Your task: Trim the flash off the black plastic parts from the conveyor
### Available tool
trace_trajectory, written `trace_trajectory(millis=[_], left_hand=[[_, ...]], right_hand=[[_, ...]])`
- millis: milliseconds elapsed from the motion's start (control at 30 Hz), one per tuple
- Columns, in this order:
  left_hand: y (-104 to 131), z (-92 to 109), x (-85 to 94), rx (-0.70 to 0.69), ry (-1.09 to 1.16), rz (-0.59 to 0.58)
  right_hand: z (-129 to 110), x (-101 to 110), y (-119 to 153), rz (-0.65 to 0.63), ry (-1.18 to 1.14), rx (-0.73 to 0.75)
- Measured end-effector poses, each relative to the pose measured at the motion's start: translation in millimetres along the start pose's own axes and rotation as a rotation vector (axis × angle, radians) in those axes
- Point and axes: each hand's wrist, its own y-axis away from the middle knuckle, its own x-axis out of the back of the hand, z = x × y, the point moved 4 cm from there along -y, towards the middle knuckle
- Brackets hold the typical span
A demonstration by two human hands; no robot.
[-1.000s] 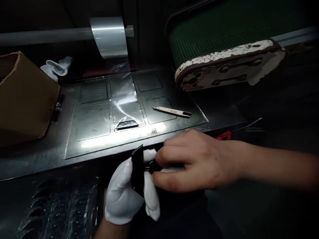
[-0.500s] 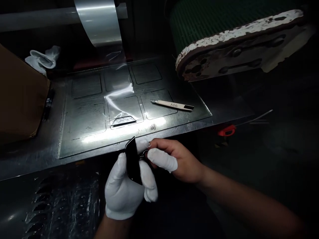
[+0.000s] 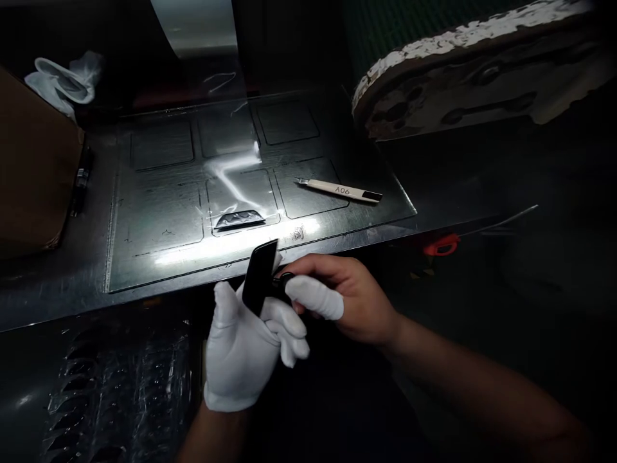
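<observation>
A thin, glossy black piece (image 3: 260,276) with a slanted edge stands tilted between my hands, just in front of the table edge. My left hand (image 3: 245,354), in a white glove, cradles it from below. Its thumb stands off the piece, while fingers curl around and behind it. On the piece's back is a small dark stem or knob (image 3: 285,279), pinched by my right hand (image 3: 347,292), which is bare except for a white cover on the thumb. Beyond them, a similar dark piece under clear film (image 3: 240,220) lies on the metal plate (image 3: 159,212).
A craft knife (image 3: 337,190) marked A06 lies on the plate. To the left are a cardboard box (image 3: 38,167), a dark marker (image 3: 81,183) and a white cloth (image 3: 67,80). A green ribbed machine part (image 3: 424,32) overhangs the right. Plastic trays (image 3: 120,392) of dark pieces sit lower left.
The black piece has turned and tilted in my hands. My left thumb has come away from its edge. The whole view has shifted slightly, and my right hand keeps its pinch.
</observation>
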Motion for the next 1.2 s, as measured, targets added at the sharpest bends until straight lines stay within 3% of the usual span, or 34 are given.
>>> trace_trajectory(millis=[133,267,367,433,500,567,633,733,800,833,967,1033,1100,1200], left_hand=[[6.0,-6.6,7.2,0.06,0.014,0.065],[12.7,-11.3,0.8,0.029,0.029,-0.023],[13.2,-12.4,-4.1,-0.064,-0.007,-0.011],[11.8,-13.8,-6.9,-0.104,-0.037,-0.005],[10.1,-15.5,-9.2,-0.12,-0.052,-0.019],[9.4,-16.7,-9.2,-0.12,-0.061,-0.021],[10.1,-17.5,-7.3,-0.097,-0.083,-0.02],[13.7,-15.4,-4.1,-0.082,-0.182,-0.039],[16.9,-11.1,-0.7,-0.102,-0.294,0.003],[18.4,-8.6,1.7,-0.108,-0.363,0.054],[23.7,6.0,14.4,-0.159,-0.683,0.403],[24.3,13.6,18.4,-0.185,-0.753,0.492],[22.6,19.3,20.0,-0.153,-0.723,0.456],[20.0,29.3,18.2,-0.034,-0.634,0.282]], right_hand=[[-24.1,9.8,2.9,-0.083,0.641,0.623],[-23.5,19.2,5.0,-0.201,0.975,0.803],[-19.7,22.2,8.8,-0.237,0.948,0.814],[-18.9,22.6,10.3,-0.224,0.781,0.752],[-16.0,23.9,7.0,-0.187,0.54,0.536],[-7.7,24.4,1.3,-0.173,0.305,0.206],[1.9,21.8,-2.6,-0.243,0.136,-0.082],[7.8,18.6,-6.8,-0.387,0.032,-0.232],[4.1,19.2,-9.7,-0.391,0.123,-0.136],[-1.2,19.0,-10.4,-0.373,0.229,-0.02],[-28.0,7.7,-3.4,-0.285,0.877,0.559],[-32.5,1.2,-1.5,-0.295,1.066,0.665],[-32.8,-2.7,-4.2,-0.343,1.076,0.645],[-33.3,-9.8,-16.6,-0.458,0.952,0.589]])
